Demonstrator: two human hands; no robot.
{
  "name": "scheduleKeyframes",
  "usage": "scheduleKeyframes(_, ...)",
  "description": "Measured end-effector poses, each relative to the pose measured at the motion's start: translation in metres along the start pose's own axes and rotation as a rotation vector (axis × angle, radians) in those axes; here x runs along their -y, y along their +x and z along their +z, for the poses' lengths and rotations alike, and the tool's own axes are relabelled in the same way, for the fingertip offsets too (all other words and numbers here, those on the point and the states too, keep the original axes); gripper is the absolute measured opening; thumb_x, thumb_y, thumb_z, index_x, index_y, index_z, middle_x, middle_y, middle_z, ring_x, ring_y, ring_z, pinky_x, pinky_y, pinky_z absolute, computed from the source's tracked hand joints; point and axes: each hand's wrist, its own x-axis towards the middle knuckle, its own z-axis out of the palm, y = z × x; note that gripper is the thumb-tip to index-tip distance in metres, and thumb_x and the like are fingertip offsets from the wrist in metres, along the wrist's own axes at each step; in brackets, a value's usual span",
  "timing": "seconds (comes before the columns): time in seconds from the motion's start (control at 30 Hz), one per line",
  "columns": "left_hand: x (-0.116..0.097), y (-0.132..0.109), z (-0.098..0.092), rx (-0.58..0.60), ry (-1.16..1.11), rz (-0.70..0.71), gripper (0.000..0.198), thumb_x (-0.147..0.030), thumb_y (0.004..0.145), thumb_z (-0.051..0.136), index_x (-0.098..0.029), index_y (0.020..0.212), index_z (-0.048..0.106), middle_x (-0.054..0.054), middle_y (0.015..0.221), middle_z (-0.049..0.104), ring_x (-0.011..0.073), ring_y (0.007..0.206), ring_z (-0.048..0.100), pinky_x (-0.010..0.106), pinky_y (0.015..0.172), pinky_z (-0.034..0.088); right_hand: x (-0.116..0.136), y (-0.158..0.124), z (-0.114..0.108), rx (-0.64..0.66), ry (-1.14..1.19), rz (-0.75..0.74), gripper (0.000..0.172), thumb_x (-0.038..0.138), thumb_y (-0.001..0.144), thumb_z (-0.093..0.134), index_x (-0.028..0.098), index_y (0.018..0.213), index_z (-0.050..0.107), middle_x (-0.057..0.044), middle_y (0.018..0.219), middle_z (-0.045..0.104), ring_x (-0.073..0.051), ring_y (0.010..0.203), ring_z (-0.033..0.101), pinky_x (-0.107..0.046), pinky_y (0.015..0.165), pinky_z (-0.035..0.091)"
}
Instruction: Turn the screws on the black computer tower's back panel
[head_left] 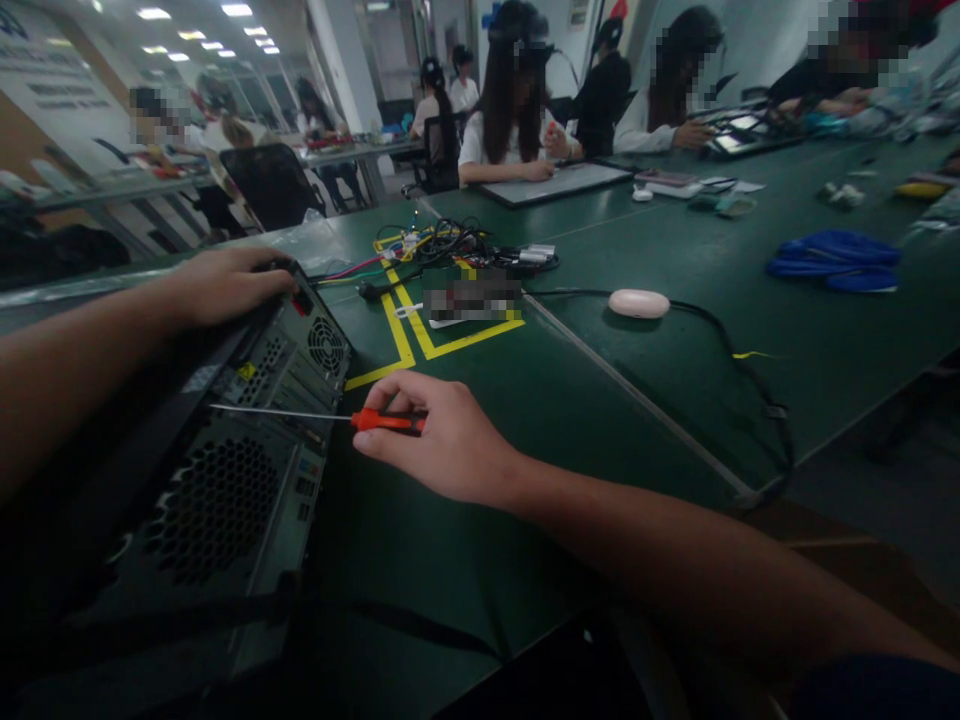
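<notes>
A black desktop computer case (289, 480) stands at the left on the green table, its rear panel with vent grilles and ports turned to the right. On the far top edge of the case rests my left hand (232, 285), its fingers lying over the edge. My right hand (450, 440) is wrapped round the red and black handle of a screwdriver (382, 420). The long thin shaft points left, and its tip meets or nearly meets the rear panel near the case's side edge; whether it sits in a screw cannot be made out.
Tangled cables (465, 245) lie past the case near yellow tape marks (465, 345). A pink oval case (638, 304), a black cord (739, 365) and a blue bundle (832, 260) are to the right. Across the table (570, 400), a person (517, 120) works at a flat panel (555, 183).
</notes>
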Motion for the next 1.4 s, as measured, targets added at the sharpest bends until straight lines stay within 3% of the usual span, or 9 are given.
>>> scheduleKeyframes(0.3, -0.0020, -0.0005, -0.0012, 0.003, 0.007, -0.009, 0.076, -0.057, 0.081, 0.035, -0.011, 0.136, 0.059, 0.014, 0.143, 0.058, 0.0360, 0.131, 0.053, 0.049, 0.116, 0.036, -0.0028, 0.0056, -0.0018, 0.030, 0.024, 0.069, 0.023, 0.037, 0.089, 0.071, 0.016, 0.097, 0.073, -0.003, 0.094, 0.072, -0.015, 0.087, 0.065, -0.027, 0.078, 0.046)
scheduleKeyframes(0.43, 0.0002, -0.0001, -0.0011, 0.011, 0.012, -0.002, 0.078, -0.058, 0.082, 0.034, -0.010, 0.138, 0.056, 0.016, 0.144, 0.057, 0.0357, 0.133, 0.052, 0.048, 0.116, 0.034, -0.0012, 0.0045, -0.0013, 0.062, -0.009, 0.088, 0.034, 0.046, 0.095, 0.061, 0.015, 0.094, 0.074, -0.002, 0.084, 0.069, -0.014, 0.078, 0.061, -0.027, 0.071, 0.043)
scheduleKeyframes(0.63, -0.0018, 0.0000, -0.0010, 0.011, 0.019, 0.000, 0.077, -0.058, 0.080, 0.034, -0.010, 0.136, 0.058, 0.016, 0.141, 0.058, 0.0349, 0.131, 0.054, 0.046, 0.115, 0.036, -0.0006, 0.0019, -0.0012, 0.028, 0.016, 0.057, 0.029, 0.036, 0.079, 0.077, 0.019, 0.098, 0.062, 0.003, 0.080, 0.060, -0.012, 0.072, 0.057, -0.026, 0.067, 0.044)
scheduleKeyframes(0.73, -0.0022, -0.0005, -0.0010, 0.011, 0.019, -0.005, 0.077, -0.058, 0.080, 0.034, -0.011, 0.136, 0.058, 0.015, 0.141, 0.059, 0.0343, 0.131, 0.054, 0.045, 0.115, 0.036, -0.0016, 0.0022, -0.0023, 0.054, 0.021, 0.027, 0.022, 0.031, 0.083, 0.073, 0.019, 0.097, 0.061, 0.003, 0.081, 0.060, -0.013, 0.073, 0.057, -0.027, 0.069, 0.044)
scheduleKeyframes(1.17, 0.0004, 0.0008, 0.0000, 0.006, 0.019, -0.041, 0.078, -0.059, 0.080, 0.034, -0.012, 0.138, 0.058, 0.013, 0.142, 0.058, 0.0346, 0.130, 0.054, 0.047, 0.115, 0.037, -0.0022, 0.0021, -0.0012, 0.047, 0.027, 0.050, 0.022, 0.033, 0.082, 0.074, 0.020, 0.097, 0.063, 0.003, 0.080, 0.060, -0.013, 0.073, 0.057, -0.027, 0.070, 0.045)
scheduleKeyframes(1.4, -0.0053, -0.0024, -0.0020, 0.016, 0.020, -0.034, 0.077, -0.056, 0.081, 0.034, -0.010, 0.139, 0.056, 0.016, 0.145, 0.056, 0.0358, 0.133, 0.052, 0.048, 0.116, 0.034, -0.0005, 0.0029, -0.0020, 0.031, 0.021, 0.078, 0.025, 0.035, 0.083, 0.075, 0.018, 0.100, 0.067, 0.000, 0.086, 0.067, -0.014, 0.077, 0.062, -0.027, 0.073, 0.046)
